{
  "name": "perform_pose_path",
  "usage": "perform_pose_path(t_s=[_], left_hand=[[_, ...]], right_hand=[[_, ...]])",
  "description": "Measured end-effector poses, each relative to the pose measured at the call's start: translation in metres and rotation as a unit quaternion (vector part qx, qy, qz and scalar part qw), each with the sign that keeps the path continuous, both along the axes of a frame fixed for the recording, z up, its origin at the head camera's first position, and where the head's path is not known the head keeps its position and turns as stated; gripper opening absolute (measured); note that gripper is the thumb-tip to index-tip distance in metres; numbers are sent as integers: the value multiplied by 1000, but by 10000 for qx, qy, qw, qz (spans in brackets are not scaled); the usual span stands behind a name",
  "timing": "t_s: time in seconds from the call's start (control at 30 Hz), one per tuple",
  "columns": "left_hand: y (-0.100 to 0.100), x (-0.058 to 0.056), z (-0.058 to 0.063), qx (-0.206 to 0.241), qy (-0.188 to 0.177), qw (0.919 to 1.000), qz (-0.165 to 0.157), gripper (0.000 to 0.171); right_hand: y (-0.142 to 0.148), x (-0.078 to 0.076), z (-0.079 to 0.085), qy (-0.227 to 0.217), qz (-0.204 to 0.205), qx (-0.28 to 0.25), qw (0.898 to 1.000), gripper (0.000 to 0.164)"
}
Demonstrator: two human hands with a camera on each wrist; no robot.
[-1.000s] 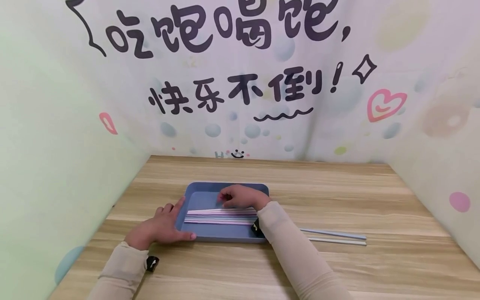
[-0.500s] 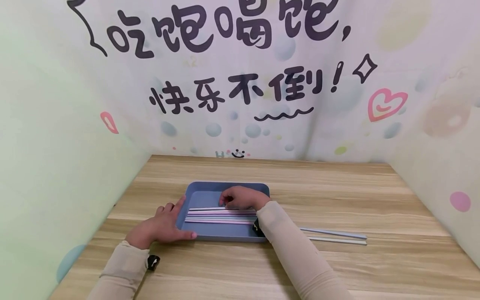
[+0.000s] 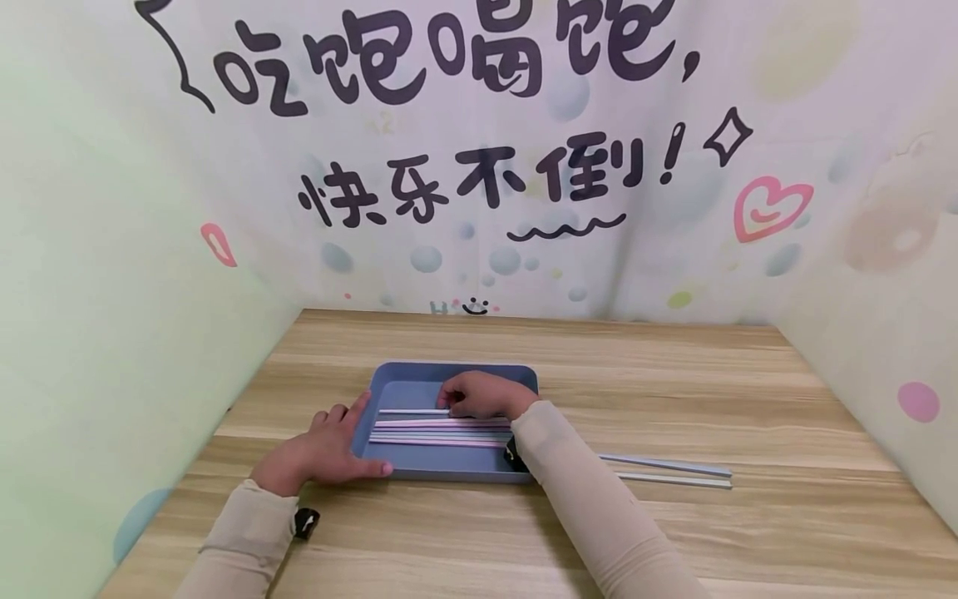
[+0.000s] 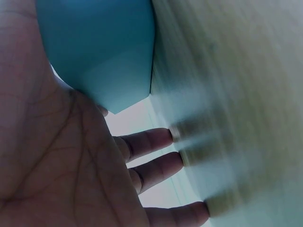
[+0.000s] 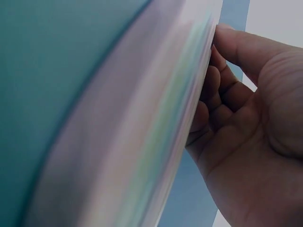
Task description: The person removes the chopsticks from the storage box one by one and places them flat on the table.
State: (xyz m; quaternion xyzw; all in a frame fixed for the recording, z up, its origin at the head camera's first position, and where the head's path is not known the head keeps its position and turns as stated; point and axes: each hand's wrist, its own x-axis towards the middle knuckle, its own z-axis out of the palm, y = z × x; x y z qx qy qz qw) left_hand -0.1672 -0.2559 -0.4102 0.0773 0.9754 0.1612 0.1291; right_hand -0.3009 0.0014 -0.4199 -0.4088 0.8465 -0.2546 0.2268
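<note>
Slim white stick [image 3: 412,411] slid away from the thin pink-and-blue sticks [image 3: 427,432] in the rectangular blue plastic tray [image 3: 407,394]; right hand [image 3: 485,395] fingers curled, pinching it, left hand [image 3: 323,451] spread wide against the tray.

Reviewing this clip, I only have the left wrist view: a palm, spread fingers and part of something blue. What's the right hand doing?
Observer: The right hand appears to be pinching a white stick inside the blue tray.

Operator: Anything else in there?

Observer: Yes, a row of pastel sticks lies on the person's side of the white stick.

Operator: And outside it?

Observer: A pale blue stick and a whitish stick show to the right of the tray, partly hidden by the right sleeve.
</note>
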Motion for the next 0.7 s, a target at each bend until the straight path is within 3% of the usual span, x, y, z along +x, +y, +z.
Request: perform_pose_path(t_s=[0.7], left_hand=[[0,0,-1,40,-9,10000,19,127]], right_hand=[[-2,3,3,175,-56,45,9998,15]])
